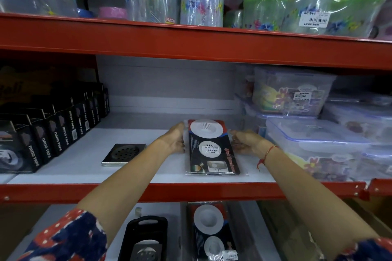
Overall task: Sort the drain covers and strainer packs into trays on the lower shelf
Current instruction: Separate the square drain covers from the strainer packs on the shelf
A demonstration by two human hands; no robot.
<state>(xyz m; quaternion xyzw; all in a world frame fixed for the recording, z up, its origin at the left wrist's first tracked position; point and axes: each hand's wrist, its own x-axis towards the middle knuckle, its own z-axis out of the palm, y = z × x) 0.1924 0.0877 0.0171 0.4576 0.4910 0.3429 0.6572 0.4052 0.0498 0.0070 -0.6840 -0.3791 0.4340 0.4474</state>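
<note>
Your two arms reached over the red shelf edge (191, 192) to the middle shelf (84, 167). The strainer pack (212, 148), a flat black card in clear wrap carrying two white round strainers, lay lengthwise on the white shelf board between your hands. Your left hand (175, 139) was pressed against the pack's left long edge near its far end, fingers curled around that edge. Your right hand (244, 142) met the right long edge opposite, fingers bent onto it; a red thread (267, 152) circled that wrist. Both hands thus held the pack from its two sides while its near end rested on the board. A square metal drain cover (124, 154) lay flat to the left of your left forearm, apart from the pack. Farther left stood a row of black nano tape boxes (53, 133); to the right were stacked clear lidded containers (318, 140). On the lower shelf, a black tray (146, 223) held another drain cover, and beside it to the right lay a second strainer pack (210, 231).
</note>
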